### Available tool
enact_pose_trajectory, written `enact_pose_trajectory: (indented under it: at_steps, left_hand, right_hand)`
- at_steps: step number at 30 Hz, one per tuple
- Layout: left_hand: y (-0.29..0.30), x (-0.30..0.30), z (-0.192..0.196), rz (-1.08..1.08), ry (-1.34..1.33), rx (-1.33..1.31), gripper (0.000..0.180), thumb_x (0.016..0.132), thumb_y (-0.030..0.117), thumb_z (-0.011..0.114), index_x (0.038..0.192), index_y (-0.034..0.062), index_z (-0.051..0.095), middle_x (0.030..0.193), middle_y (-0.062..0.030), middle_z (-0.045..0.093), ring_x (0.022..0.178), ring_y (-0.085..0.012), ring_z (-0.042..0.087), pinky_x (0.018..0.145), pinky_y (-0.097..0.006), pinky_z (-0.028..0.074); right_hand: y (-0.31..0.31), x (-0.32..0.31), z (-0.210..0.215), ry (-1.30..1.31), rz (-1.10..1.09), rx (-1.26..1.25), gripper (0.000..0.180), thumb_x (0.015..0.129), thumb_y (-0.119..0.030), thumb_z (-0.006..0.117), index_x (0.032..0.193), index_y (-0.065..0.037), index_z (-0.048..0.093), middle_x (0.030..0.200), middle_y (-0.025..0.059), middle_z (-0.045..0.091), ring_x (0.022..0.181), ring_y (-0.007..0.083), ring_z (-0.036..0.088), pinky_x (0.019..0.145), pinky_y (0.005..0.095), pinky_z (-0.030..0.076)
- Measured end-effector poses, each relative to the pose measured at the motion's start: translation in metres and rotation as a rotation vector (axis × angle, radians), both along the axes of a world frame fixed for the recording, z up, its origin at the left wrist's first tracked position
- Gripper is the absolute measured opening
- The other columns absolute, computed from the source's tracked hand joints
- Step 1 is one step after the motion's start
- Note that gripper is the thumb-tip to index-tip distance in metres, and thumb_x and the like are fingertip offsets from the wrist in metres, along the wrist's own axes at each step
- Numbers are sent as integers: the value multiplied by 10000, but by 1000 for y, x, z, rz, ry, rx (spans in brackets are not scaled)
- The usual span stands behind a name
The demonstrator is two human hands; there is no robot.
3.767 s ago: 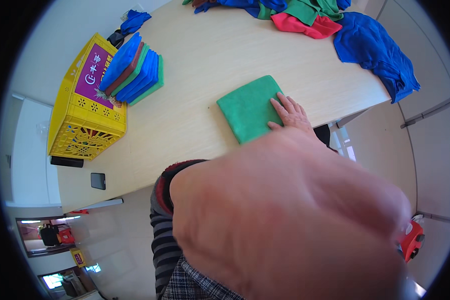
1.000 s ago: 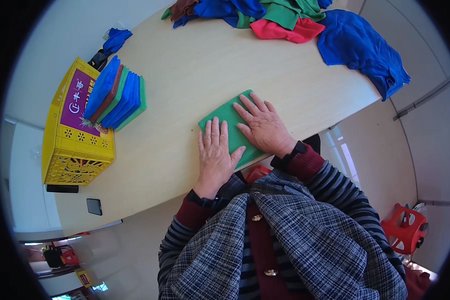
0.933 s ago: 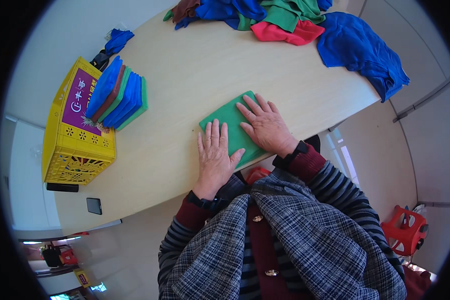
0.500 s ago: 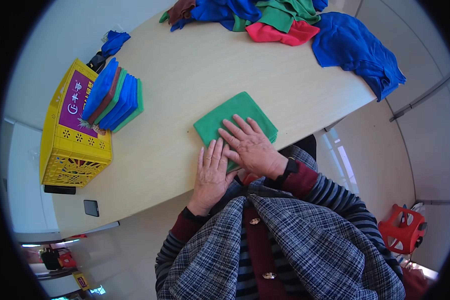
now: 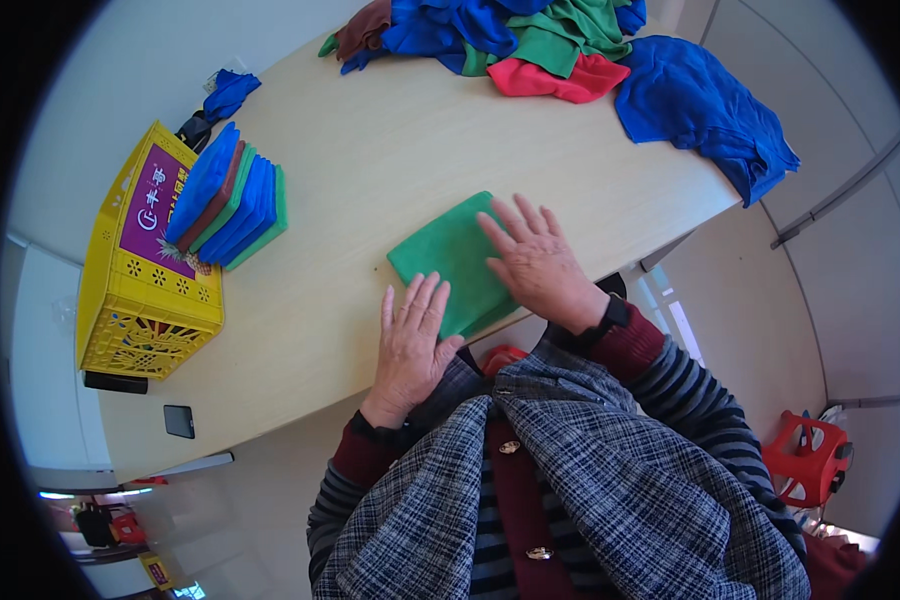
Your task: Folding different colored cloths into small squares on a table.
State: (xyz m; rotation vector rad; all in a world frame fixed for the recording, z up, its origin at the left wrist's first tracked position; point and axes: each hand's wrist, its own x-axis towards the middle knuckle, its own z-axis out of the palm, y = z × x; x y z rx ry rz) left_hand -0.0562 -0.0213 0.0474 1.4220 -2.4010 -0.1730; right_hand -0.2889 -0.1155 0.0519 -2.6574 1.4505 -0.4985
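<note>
A folded green cloth lies flat near the front edge of the table, partly covered by my hands. My left hand rests along its near left side, fingers stretched out. Over its right side is my right hand, fingers spread; whether the palm touches the cloth I cannot tell. Neither hand grasps anything. To the left stands a stack of folded cloths in blue, brown and green, leaning against a yellow crate.
The yellow plastic crate stands at the table's left end, with a phone near it. A heap of loose cloths lies at the far side, and a blue cloth hangs over the right edge. A red stool stands at right.
My hands have moved apart: the right has slid toward the cloth's right side, the left slightly left. More of the green cloth's middle shows.
</note>
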Motion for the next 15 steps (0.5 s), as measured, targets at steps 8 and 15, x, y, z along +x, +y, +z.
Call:
enact_pose_trajectory:
  at_steps: [8,15]
  left_hand:
    - [-30,2,-19,111,-58,-1,637,1023,394,485,1537,36,369,1613,-171,315,1512,-346,247,1225,-557,145]
    - [-31,9,-13,92,-128,14,617,1032,418,472,1533,68,387,1619,-170,300,1515,-347,236,1222,-556,155]
  right_hand:
    - [-8,35,-27,-86,121,-38,576,1022,-405,482,1503,-92,437,1571,158,387,1481,377,304,1212,528,225]
    - [3,24,-20,-149,161,-59,538,998,-344,549,1461,-81,481,1541,159,419,1457,371,349,1196,523,265]
